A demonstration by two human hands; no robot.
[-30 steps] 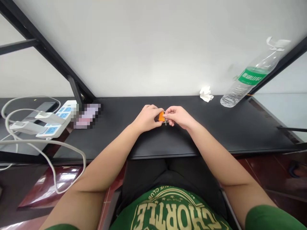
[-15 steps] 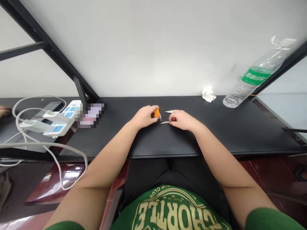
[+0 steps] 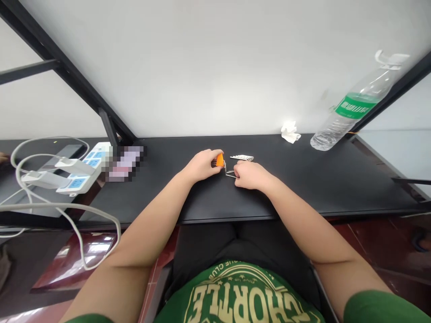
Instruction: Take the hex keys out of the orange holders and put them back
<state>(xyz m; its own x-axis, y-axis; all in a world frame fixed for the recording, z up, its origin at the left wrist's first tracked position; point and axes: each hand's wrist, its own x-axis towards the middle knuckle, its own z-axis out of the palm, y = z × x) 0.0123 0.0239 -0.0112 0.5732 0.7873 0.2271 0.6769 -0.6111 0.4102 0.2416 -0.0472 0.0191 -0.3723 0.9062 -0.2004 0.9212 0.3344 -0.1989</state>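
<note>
- Pinching the orange piece [image 3: 220, 160] between thumb and fingers over the surface [image 3: 168, 150], the left hand [image 3: 202, 166] had a narrow hold; too light a pinch could let it twist or drop;
- the right hand [image 3: 252, 175] had its fingers curled at some thin metal pieces [image 3: 230, 176]; whether it gripped or only touched them could not be told; a loose hold might scatter them;
- a row of metal sticks [image 3: 242, 157] lay just beyond the right hand; a brushing knuckle could knock it askew.
</note>
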